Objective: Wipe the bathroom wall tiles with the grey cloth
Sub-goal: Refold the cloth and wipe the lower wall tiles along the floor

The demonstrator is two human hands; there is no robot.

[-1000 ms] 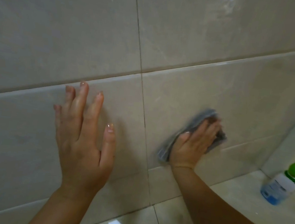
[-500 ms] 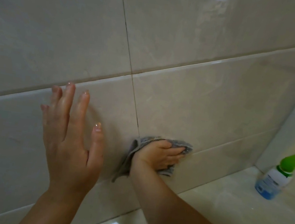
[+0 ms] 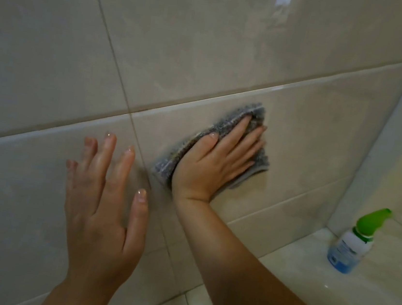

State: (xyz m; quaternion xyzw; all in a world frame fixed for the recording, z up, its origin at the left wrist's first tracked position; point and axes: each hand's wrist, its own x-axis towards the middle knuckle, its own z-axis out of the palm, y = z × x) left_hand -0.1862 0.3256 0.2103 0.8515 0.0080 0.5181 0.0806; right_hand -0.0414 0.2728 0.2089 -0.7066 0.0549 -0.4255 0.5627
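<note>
While the right hand (image 3: pixel 215 164) lies flat with its fingers straight and close together, it presses a folded grey, nubby-textured cloth (image 3: pixel 227 123) against the glossy beige wall tiles (image 3: pixel 208 39). That cloth sits on the lower row of large tiles, just right of the thin vertical grout joint (image 3: pixel 142 150) and just below the long horizontal joint, its upper corner nearly reaching that line. Grey fabric shows past the fingertips, along the thumb side of the hand and beneath the little finger, while the palm hides its middle. To the left of the vertical joint, the left hand (image 3: pixel 103 216) is held up at the neighbouring tile with fingers straight and spread apart, thumb out to the side, holding nothing; the fingertips look close to the surface, but whether the palm touches the tile cannot be told. Both bare forearms rise from the lower edge of the view. Far to the right, well apart from the cloth, a white and blue plastic spray bottle with a bright green trigger top (image 3: pixel 350 246) stands upright on a pale polished stone ledge (image 3: pixel 328 302), near the corner where the tiled wall meets a side wall.
</note>
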